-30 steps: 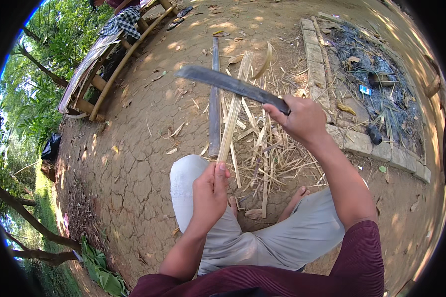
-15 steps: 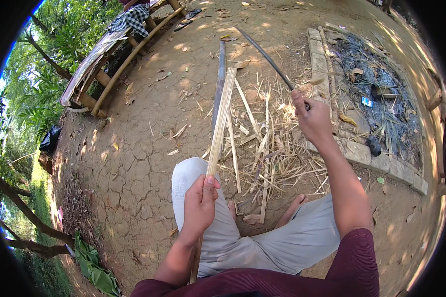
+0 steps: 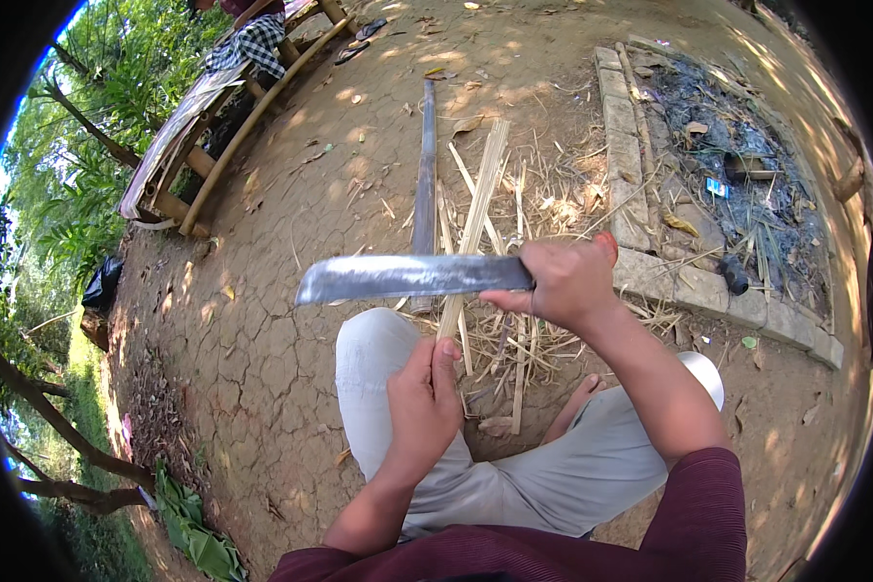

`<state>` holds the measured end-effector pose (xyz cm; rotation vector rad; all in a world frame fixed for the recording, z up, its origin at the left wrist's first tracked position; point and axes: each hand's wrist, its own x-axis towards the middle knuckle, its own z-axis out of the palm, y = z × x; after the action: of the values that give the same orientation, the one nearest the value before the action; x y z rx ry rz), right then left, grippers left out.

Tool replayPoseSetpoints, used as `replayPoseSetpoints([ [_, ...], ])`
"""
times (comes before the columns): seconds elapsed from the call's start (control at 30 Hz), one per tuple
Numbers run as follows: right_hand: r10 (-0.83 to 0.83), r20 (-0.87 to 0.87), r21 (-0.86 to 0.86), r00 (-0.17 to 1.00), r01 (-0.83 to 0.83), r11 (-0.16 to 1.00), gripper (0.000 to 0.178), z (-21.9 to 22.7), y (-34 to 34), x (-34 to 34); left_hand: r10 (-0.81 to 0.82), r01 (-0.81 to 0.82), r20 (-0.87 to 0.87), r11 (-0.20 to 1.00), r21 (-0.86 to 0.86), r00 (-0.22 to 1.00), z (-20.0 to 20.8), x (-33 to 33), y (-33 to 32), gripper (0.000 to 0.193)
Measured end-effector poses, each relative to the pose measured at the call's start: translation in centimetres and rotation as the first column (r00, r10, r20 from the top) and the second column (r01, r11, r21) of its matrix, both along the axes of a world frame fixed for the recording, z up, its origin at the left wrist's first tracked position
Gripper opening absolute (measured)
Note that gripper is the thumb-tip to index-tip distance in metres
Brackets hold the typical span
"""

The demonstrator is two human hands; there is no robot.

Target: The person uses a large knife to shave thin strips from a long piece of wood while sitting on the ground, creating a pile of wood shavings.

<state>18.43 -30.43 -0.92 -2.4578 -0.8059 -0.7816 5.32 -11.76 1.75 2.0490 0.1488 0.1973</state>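
machete (image 3: 412, 277) crosses over the slat (image 3: 485, 189) with its flat turned up to view and its tip toward the person's left; whether the two touch cannot be told from this angle. the right hand (image 3: 572, 281) has its fingers wrapped around the handle, thumb laid toward the blade, probably to steady its angle. the left hand (image 3: 427, 398) holds the slat by its near end, fingers curled round and thumb pressed on top, so the pale length runs outward and slightly right; so low a grip likely leaves those fingers on the body side of the blade. beneath, shavings (image 3: 538, 364) lie heaped between the person and the bricks (image 3: 626, 126), seemingly a handy spot for scraps. a dark pole (image 3: 426, 165) lies on the ground (image 3: 262, 320) left of the slat, pointing away, perhaps laid there to be within reach. as for pose, the left forearm rises beside the left knee (image 3: 369, 359), elbow low by the body, while the right arm reaches farther out past the right thigh (image 3: 592, 456), forearm slanting inward so the blade sits nearly level across the view.
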Motion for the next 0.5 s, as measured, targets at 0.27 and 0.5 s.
replayPoseSetpoints([
  [0.27,-0.394,-0.312,0.021,0.865,0.421,0.907,0.078,0.4,-4.6,6.3,-0.033,0.008,0.079,0.952,0.306,0.996,0.7,-1.6,1.0,0.022],
  [0.5,0.030,-0.748,0.612,0.663,0.672,0.418,0.081,2.5,-7.4,6.1,0.023,-0.038,-0.095,0.988,-0.153,0.995,0.0,-1.9,5.1,0.027],
])
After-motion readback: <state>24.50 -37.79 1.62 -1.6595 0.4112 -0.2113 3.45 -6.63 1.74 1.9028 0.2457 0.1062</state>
